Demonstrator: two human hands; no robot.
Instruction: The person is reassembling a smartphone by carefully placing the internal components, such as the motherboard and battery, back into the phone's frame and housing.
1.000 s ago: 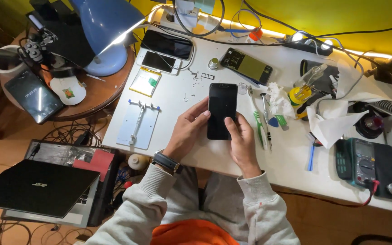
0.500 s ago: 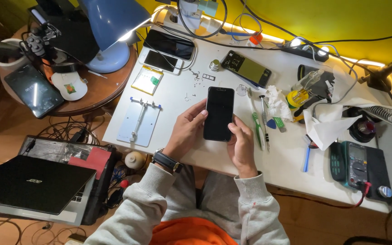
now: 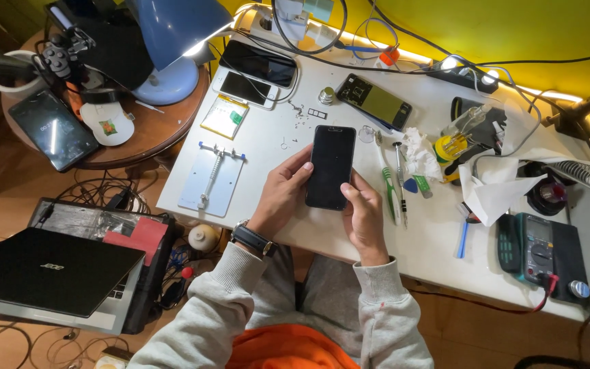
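Observation:
A black smartphone (image 3: 330, 166) with a dark screen lies lengthwise over the white table (image 3: 274, 225), held between both hands. My left hand (image 3: 283, 195) grips its left edge, with a dark watch on that wrist. My right hand (image 3: 363, 217) holds the lower right corner, thumb on the screen. A green toothbrush (image 3: 387, 183) and a slim screwdriver (image 3: 400, 183) lie just right of the phone.
A metal clamp plate (image 3: 212, 181) lies left of the hands. Two phones (image 3: 254, 74), an opened phone (image 3: 374, 102), a yellow-framed part (image 3: 225, 116) and small screws sit further back. A multimeter (image 3: 542, 249) is at right. A blue lamp (image 3: 169, 41) and a laptop (image 3: 49, 272) are at left.
The view has shifted slightly. Both hands still hold the phone in nearly the same place, with my left fingers a little higher along its edge.

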